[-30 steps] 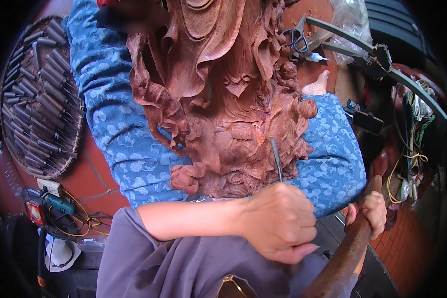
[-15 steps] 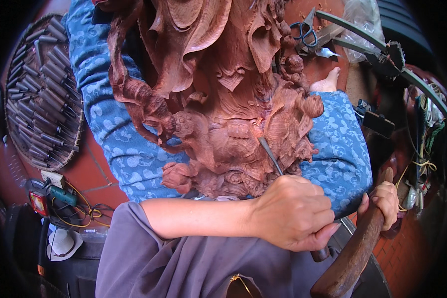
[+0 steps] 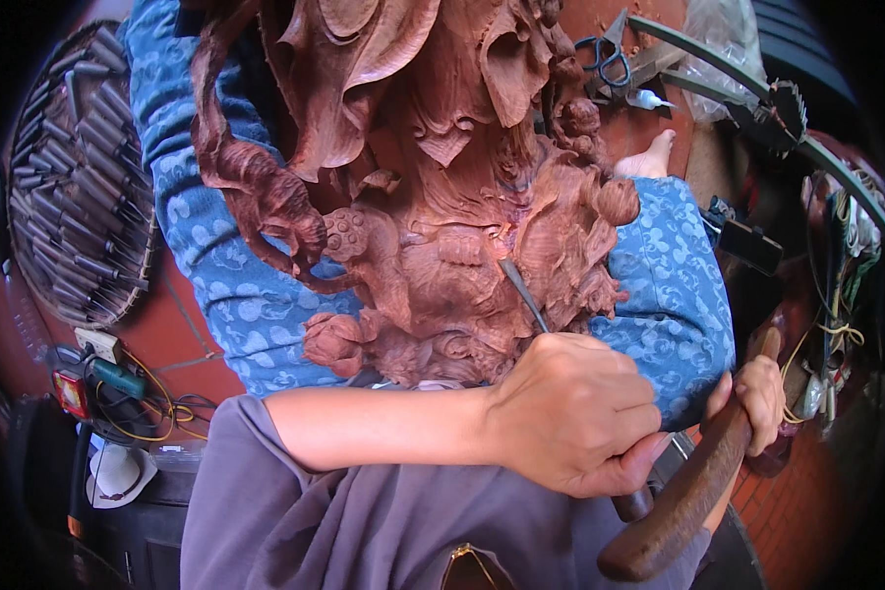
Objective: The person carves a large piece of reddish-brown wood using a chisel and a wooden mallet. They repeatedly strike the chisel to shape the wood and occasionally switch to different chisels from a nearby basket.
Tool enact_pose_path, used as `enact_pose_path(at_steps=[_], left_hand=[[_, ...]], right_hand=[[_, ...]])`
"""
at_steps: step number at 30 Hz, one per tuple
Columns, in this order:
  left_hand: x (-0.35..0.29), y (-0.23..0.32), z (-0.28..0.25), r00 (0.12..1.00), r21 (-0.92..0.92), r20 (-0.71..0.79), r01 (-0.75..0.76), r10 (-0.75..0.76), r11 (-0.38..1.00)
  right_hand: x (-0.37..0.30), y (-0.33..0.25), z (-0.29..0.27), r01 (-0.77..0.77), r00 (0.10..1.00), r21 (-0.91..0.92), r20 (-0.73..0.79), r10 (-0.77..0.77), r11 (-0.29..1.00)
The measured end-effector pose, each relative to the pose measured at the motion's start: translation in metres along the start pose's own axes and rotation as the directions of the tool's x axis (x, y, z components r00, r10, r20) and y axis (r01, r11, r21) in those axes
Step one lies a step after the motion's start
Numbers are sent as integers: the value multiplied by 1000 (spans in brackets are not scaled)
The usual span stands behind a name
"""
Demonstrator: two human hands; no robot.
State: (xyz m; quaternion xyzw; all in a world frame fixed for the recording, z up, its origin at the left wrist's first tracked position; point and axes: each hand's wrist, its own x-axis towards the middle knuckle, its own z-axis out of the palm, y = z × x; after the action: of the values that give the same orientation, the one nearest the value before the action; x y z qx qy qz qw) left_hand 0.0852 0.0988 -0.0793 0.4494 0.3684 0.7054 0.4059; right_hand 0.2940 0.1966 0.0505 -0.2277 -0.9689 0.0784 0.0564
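Note:
A reddish-brown wood carving with draped folds and gnarled shapes lies between my legs. My left hand is closed around a carving chisel. Its metal blade slants up and left, the tip touching the carving near a small bright spot. The end of the chisel's dark handle sticks out below the fist. At the right, my right hand grips a wooden mallet by its narrower upper end. The thick end of the mallet points down and left, close to the chisel's handle end.
A round woven basket full of chisels stands at the left. Below it are a power strip, cables and a white hat. Blue-handled scissors, a small white bottle, a phone and a clamp-like metal bar lie right.
The mallet's thick end has swung slightly left and up, closer to the chisel handle. The carving and chisel have shifted a little left in view; both grips stay the same.

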Motion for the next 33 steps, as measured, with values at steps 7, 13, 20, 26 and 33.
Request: enact_pose_path(at_steps=[7,13,20,26,33], left_hand=[[-4,-3,-2,999,-9,34,-36,36,999],[-4,-5,-7,999,-54,32,-31,33,998],[0,-5,-16,998,-94,26,-48,51,994],[-2,5,-10,984,-115,51,-166,173,979],[-3,-2,0,1000,-20,4,-28,28,999]], right_hand=[[2,-1,1,44,999,-154,1,-44,987],[2,-8,1,28,999,-52,-45,-30,998],[6,-16,-5,30,999,40,-15,-29,999],[11,-25,-6,-106,994,45,22,105,993],[11,-22,-5,-155,988,27,32,154,988]])
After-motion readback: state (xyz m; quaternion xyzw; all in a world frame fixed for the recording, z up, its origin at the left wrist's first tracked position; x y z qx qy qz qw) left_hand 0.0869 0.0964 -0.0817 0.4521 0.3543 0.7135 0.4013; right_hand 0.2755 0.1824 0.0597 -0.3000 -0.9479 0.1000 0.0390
